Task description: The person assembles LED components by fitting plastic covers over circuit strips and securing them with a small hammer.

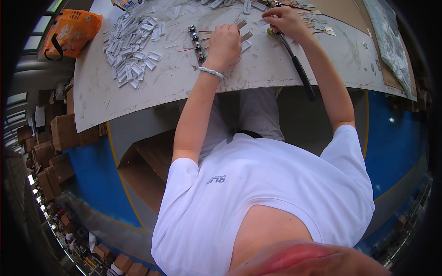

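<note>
My left hand (224, 46) is curled over the worktable, its fingers bent down beside a strip of small black parts (196, 44). Thin red wires show around that hand, and small flat silvery pieces (247, 36) lie at its right side. What its fingertips grip is hidden. Farther right, my right hand (286, 22) pinches thumb and forefinger together on something too small to name. Just beneath it lies a hammer-like tool (299, 69), its black handle reaching past the table's near edge.
A heap of white plastic casings (133, 48) covers the table's left part. An orange bag (73, 32) sits at the far left edge. More wired flat pieces (324, 28) lie at the back right, near cardboard and clear plastic (389, 37). An open carton (147, 161) stands below.
</note>
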A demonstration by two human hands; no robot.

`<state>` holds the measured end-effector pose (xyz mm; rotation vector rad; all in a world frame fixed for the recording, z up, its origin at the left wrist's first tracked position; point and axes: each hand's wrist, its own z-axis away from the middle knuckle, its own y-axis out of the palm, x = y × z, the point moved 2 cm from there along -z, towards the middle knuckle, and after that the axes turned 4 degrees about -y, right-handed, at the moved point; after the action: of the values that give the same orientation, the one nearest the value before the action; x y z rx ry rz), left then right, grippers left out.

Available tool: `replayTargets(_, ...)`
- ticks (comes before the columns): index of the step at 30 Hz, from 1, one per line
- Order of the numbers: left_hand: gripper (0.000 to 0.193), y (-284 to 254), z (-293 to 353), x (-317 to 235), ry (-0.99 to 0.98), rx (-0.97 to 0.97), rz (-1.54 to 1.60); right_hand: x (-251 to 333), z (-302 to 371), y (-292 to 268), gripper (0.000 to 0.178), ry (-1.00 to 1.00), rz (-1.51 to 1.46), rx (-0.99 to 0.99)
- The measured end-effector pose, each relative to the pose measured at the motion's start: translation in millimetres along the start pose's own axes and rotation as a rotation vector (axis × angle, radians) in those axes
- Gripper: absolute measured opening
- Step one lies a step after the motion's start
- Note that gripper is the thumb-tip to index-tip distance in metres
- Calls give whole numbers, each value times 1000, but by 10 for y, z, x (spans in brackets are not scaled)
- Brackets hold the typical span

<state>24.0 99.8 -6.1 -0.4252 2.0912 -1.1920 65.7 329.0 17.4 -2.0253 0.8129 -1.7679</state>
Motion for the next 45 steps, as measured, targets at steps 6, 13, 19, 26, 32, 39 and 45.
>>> replayTargets(6,13,-20,76,-56,-22,45,-115,72,34,24,27,53,-111,103)
replayTargets(13,5,-179,103,-218,189,-139,-156,217,32,121,35,244,-403,191)
replayTargets(19,6,-200,137,-194,189,-189,-50,254,11,260,26,147,-472,389)
replayTargets(26,14,-213,80,-45,-199,-206,556,241,-20,383,21,5,-580,313)
replayTargets(32,19,-250,56,95,-288,-25,569,306,-50,455,20,-44,-415,338)
replayTargets(39,24,-272,11,130,-217,-12,432,322,-136,514,14,-70,-197,403)
replayTargets(45,16,-211,-81,181,45,-22,167,316,-202,526,14,-13,-76,476)
